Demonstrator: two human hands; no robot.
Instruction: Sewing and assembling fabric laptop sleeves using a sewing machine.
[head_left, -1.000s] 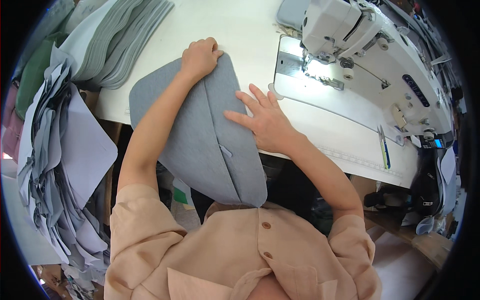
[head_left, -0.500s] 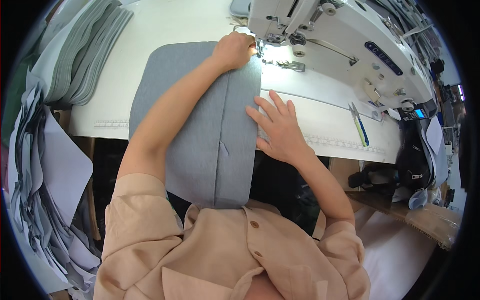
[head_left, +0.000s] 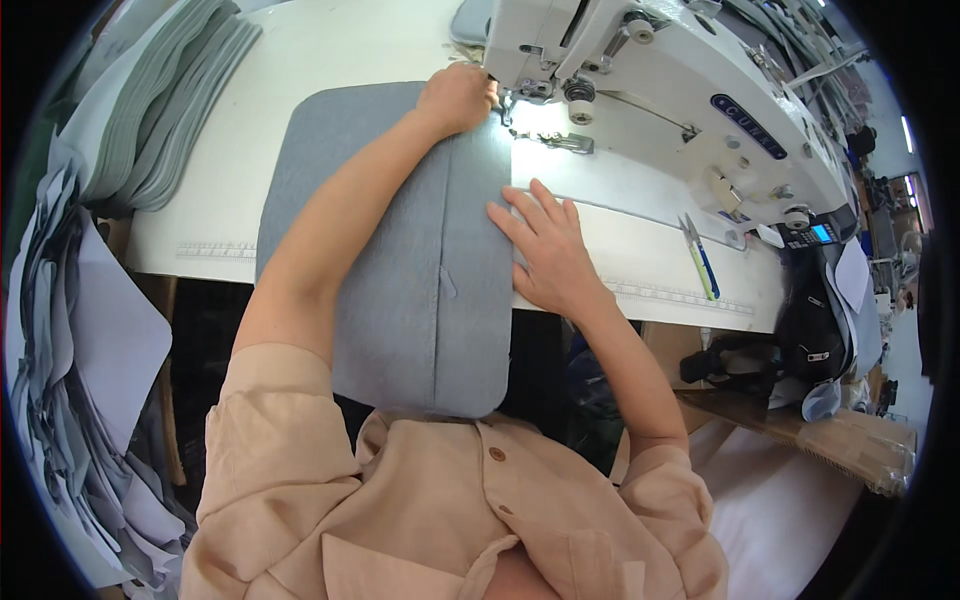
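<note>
A long grey fabric panel [head_left: 390, 330] with rounded corners lies over the table's front edge, its near end reaching my shirt. A lengthwise seam runs down it, with a small grey tab [head_left: 448, 284] partway along. My left hand [head_left: 458, 98] is closed at the panel's far edge, right beside the presser foot [head_left: 506, 108] of the sewing machine [head_left: 640, 90]; its fingertips are partly hidden. My right hand [head_left: 548, 250] lies open at the panel's right edge, fingers spread, some on the cloth and the palm over the white table.
Snips [head_left: 699, 258] with green and blue handles lie right on the table [head_left: 640, 225]. Stacked grey pieces [head_left: 175, 100] stand far left, and more cloth [head_left: 110, 330] hangs below them. A black bag [head_left: 810, 330] and a cardboard box [head_left: 850, 445] are at right.
The whole view has shifted slightly, moving the machine a little left in the picture. The panel's near right corner now lies flatter. Both hands keep nearly the same places on the cloth.
</note>
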